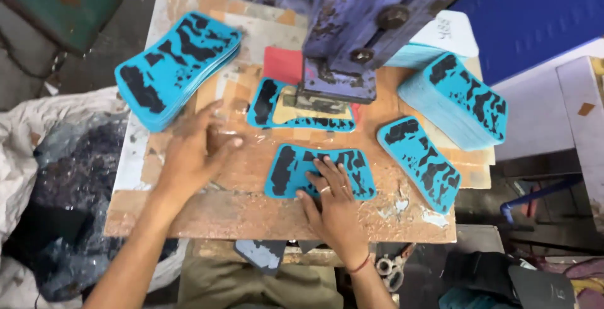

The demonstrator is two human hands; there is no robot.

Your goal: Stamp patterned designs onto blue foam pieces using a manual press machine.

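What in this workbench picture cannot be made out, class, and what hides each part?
Head view only:
- The blue press: its upper part is cut off by the top edge.
- The sheet under the press: its middle is covered by the press foot.
- The left hand: motion-blurred, so finger contact with the table is unclear.
- The sheet under the right hand: partly covered by the fingers.

Even daylight, soft shadows; left hand point(192, 151) motion-blurred; corners dim, slight wide-angle bend at edges.
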